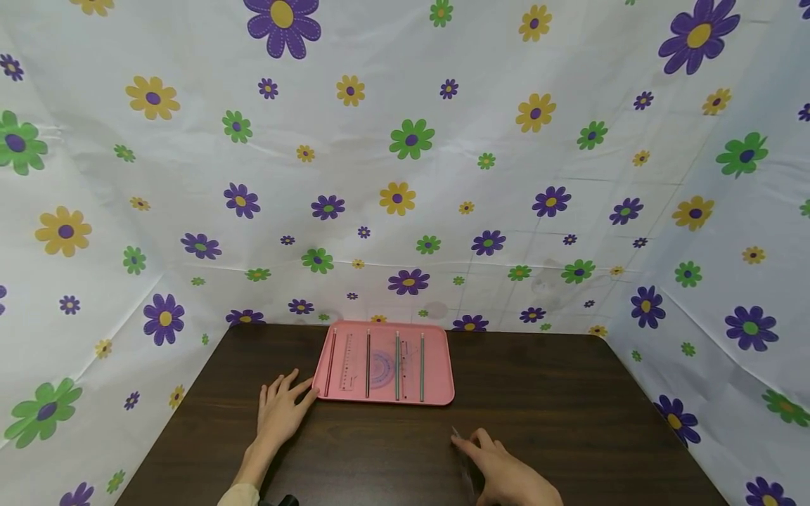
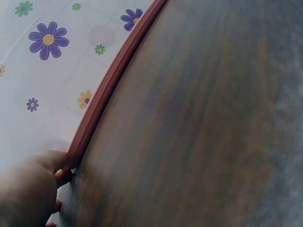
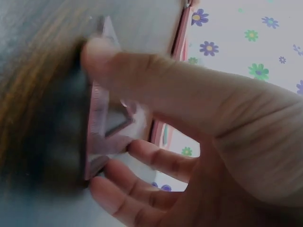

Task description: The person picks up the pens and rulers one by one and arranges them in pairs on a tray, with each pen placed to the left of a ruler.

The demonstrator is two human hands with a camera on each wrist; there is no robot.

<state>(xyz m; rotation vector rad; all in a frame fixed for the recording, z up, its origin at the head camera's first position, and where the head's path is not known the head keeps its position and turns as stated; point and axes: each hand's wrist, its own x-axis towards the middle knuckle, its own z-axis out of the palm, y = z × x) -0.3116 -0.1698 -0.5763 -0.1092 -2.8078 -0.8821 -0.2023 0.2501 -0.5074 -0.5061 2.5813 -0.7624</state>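
Note:
A pink tray lies flat toward the back of the table. My left hand rests by its near left corner, fingers spread and mostly straight. In the left wrist view the thumb touches the tray's rim. On the tray are several pencils, among them a red pencil and a green pencil, plus a clear ruler and a protractor. In front of the tray, to the right, my right hand pinches a clear triangular set square, tilted up on edge, between thumb and fingers.
The dark wooden table extends on both sides of the tray. A white flowered sheet hangs behind and along both sides. Near the left wrist, a small black object shows at the bottom edge.

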